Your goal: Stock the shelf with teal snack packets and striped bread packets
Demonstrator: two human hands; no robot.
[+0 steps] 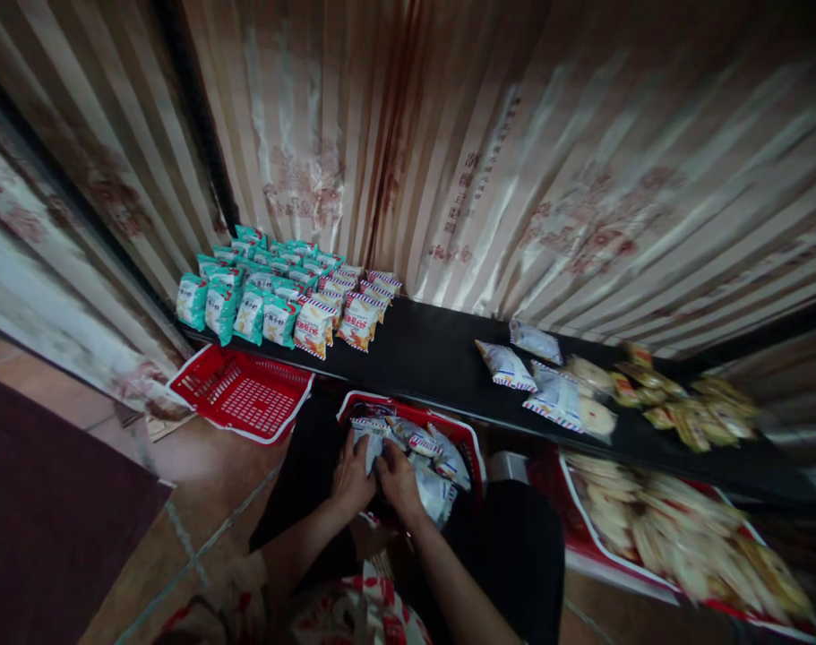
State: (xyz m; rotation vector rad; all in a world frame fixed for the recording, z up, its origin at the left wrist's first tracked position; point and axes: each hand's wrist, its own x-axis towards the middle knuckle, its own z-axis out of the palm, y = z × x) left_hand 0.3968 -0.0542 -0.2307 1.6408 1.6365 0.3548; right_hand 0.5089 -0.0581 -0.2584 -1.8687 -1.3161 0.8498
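Both my hands are over a red basket [476, 448] between my knees, which holds several silvery white snack bags [441, 493]. One snack bag [373, 430] at the basket's left side is between my hands. My left hand [354, 477] grips its left edge, fingers curled on it. From the right, my right hand [399, 479] closes on the same bag, its fingertips partly hidden. On the black shelf [421, 349] beyond, teal snack bags [248, 313] stand in rows at the left, beside white and orange snack bags [360, 320] with striped edges.
More silvery bags [555, 394] and small yellow packets [707, 417] lie at the shelf's right. A red basket [253, 403] sits on the floor at left. At right, another basket [572, 484] holds pale flat packs [690, 528]. A striped curtain [448, 161] hangs behind the shelf.
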